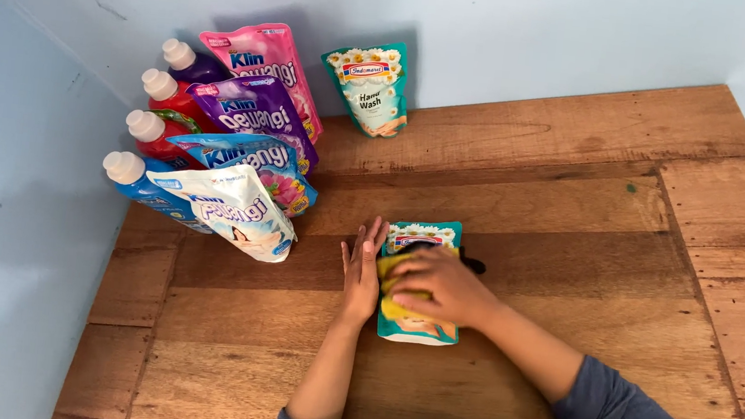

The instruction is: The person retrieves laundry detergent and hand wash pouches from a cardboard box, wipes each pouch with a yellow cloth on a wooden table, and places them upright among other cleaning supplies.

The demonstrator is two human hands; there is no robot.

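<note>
On the wooden tabletop [555, 200], a teal soap pouch [416, 328] lies flat near the middle, with its long side running away from the person and its top end pointing toward the far wall. The right hand [438, 284] is curled around a yellow cloth [395, 307] and presses it onto the pouch, while the left hand [361, 268] lies open and flat, holding nothing, touching the pouch's left edge. Wiping looks like it is partway done on this one, and another teal pouch [370, 91], four colourful pouches [255, 148] and four capped bottles [156, 139] stand by the wall, well apart from the hands.
</note>
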